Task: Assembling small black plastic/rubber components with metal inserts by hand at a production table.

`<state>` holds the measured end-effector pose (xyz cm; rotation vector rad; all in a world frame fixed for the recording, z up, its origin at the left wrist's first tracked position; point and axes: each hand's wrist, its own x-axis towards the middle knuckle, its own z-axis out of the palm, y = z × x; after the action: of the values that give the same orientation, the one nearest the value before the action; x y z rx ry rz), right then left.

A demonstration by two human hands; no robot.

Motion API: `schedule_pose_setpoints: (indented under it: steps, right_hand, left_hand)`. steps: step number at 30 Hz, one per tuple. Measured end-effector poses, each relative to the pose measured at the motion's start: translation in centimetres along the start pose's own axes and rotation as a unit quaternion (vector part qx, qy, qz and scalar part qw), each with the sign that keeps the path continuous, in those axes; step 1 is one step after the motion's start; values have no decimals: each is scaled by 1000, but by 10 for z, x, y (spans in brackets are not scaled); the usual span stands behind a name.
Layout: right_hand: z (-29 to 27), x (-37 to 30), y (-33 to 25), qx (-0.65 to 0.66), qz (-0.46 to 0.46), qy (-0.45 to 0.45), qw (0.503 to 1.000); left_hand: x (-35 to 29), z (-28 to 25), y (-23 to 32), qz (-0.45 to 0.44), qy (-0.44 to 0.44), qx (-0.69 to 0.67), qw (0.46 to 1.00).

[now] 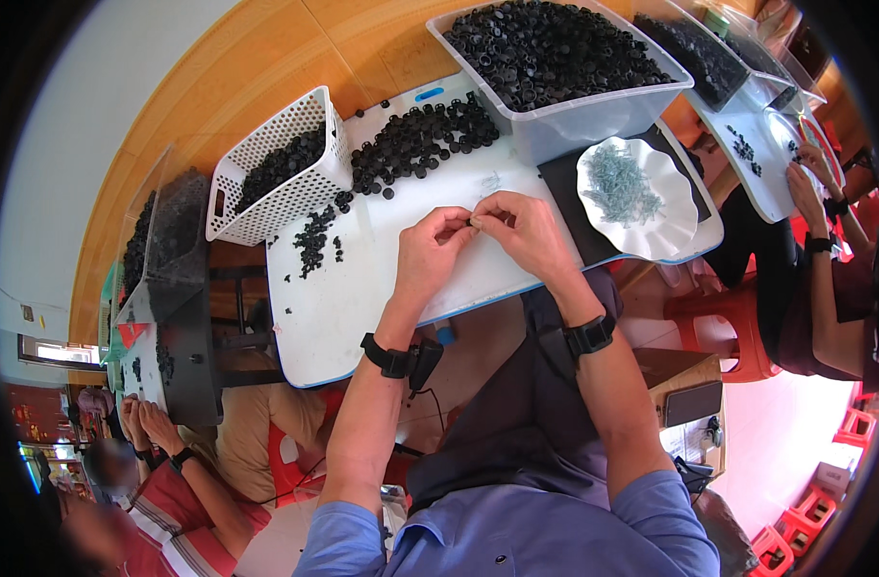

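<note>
Over the middle of the white table (382,255), my left hand (428,255) and my right hand (531,236) meet fingertip to fingertip. Both are closed in a pinch on a small dark piece (474,222), mostly hidden by the fingers. Beyond my hands spreads a heap of black round caps (422,144). Smaller black parts (314,240) lie scattered to the left of it. Close to my right hand, a white wavy-rimmed plate (665,236) holds a mound of thin, pale green-grey slivers (620,183). A few similar slivers (492,181) rest on the table beyond my fingers.
A white perforated basket (290,197) of black parts stands at the far left. At the back right is a large translucent bin (593,125) full of black caps. The plate overlaps a black mat (564,192). People work at tables on both sides; a red stool (708,322) stands right.
</note>
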<state>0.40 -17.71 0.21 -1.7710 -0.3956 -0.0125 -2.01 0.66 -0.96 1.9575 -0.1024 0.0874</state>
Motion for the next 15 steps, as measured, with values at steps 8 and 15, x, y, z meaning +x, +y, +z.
schedule_pose_setpoints:
  steps: [8, 15]
  right_hand:
    - [-3, 0, -1, 6, -18, 27, 999]
    - [-3, 0, 4, 31, -12, 2, 999]
  left_hand:
    - [-1, 1, -6, 9, 12, -84, 996]
    - [-4, 0, 5, 19, 25, -67, 997]
